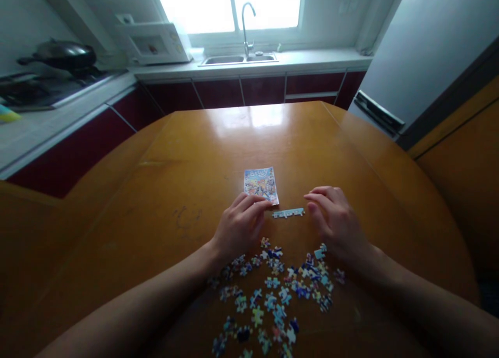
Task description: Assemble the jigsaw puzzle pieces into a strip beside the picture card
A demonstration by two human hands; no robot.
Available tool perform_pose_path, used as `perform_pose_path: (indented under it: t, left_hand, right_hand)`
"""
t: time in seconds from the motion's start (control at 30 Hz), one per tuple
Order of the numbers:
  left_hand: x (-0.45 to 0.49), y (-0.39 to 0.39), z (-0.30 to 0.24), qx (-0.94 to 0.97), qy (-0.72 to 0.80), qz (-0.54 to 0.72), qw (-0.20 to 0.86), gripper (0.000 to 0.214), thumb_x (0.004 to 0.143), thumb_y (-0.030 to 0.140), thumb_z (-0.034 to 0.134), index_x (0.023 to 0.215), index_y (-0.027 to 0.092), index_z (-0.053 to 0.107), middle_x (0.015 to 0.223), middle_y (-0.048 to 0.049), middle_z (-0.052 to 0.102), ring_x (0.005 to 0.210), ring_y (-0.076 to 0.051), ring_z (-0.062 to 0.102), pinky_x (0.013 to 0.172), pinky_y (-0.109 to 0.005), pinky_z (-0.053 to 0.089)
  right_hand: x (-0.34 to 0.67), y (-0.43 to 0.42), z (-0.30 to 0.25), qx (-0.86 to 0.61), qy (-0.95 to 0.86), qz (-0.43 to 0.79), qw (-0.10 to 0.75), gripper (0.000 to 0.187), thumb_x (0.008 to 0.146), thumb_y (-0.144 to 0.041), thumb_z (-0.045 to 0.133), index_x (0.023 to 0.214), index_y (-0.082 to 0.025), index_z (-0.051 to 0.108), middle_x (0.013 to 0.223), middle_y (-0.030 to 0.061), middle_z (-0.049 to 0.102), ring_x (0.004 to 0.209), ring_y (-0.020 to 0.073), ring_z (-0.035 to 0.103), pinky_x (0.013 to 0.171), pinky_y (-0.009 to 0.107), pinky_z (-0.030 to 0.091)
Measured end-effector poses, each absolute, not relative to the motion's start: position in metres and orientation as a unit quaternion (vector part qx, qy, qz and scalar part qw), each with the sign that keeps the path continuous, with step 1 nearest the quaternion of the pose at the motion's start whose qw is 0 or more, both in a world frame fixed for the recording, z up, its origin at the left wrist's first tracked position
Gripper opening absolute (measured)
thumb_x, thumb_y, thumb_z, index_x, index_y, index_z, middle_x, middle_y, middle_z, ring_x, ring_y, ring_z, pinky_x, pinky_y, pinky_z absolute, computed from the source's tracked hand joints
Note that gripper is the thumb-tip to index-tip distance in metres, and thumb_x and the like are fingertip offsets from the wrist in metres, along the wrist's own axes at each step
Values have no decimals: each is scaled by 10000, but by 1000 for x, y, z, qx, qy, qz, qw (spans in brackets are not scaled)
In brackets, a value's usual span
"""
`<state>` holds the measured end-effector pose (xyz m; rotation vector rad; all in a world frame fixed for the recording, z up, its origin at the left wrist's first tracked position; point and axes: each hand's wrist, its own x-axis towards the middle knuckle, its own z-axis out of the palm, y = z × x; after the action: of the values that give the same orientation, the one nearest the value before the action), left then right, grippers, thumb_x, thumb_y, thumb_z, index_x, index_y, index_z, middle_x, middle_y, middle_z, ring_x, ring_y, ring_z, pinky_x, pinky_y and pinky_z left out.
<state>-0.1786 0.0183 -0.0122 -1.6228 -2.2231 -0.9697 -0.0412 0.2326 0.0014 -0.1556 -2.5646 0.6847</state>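
A short strip of joined puzzle pieces (288,213) lies on the table between my two hands. At its left end is my left hand (242,222), palm down with fingers stretched out, the fingertips over the lower edge of a printed picture card (260,182). My right hand (338,217) hovers by the strip's right end, thumb and fingers apart and nothing visible between them. Many loose puzzle pieces (278,312) are scattered nearer to me, below and between my forearms; a yellow-green piece (257,315) stands out among them.
The wooden table (163,155) has a curved outline. Beyond it are a counter with a sink (224,60) and faucet (244,28), a white microwave (154,43), and a dark wok (64,54) on the stove at left. A fridge (424,51) stands at right.
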Motion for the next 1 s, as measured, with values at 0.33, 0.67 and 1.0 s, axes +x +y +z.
perform_pose_path:
  t: [0.33, 0.67, 1.0]
  left_hand:
    - [-195, 17, -15, -526, -787, -292, 134, 144, 929, 168, 603, 1035, 201, 694, 976, -52, 682, 927, -196, 578, 805, -342, 525]
    - [-255, 4, -17, -473, -828, -295, 65, 211, 863, 353, 701, 1027, 230, 753, 1053, -61, 667, 991, -230, 569, 919, -397, 493]
    - [-254, 7, -20, -474, -834, -279, 42, 231, 852, 358, 710, 1044, 234, 744, 1092, -58, 665, 1017, -241, 566, 964, -415, 482]
  right_hand:
    - [-51, 248, -12, -75, -930, 286, 216, 226, 973, -318, 497, 963, -183, 678, 1026, 108, 641, 1009, 266, 568, 907, 451, 470]
    - [-51, 254, -15, -80, -930, 291, 209, 230, 964, -336, 514, 954, -188, 690, 1039, 106, 644, 1025, 269, 573, 899, 434, 470]
    - [-52, 253, -12, -74, -926, 315, 195, 298, 1000, -361, 457, 930, -192, 692, 1029, 100, 647, 1020, 257, 571, 916, 421, 449]
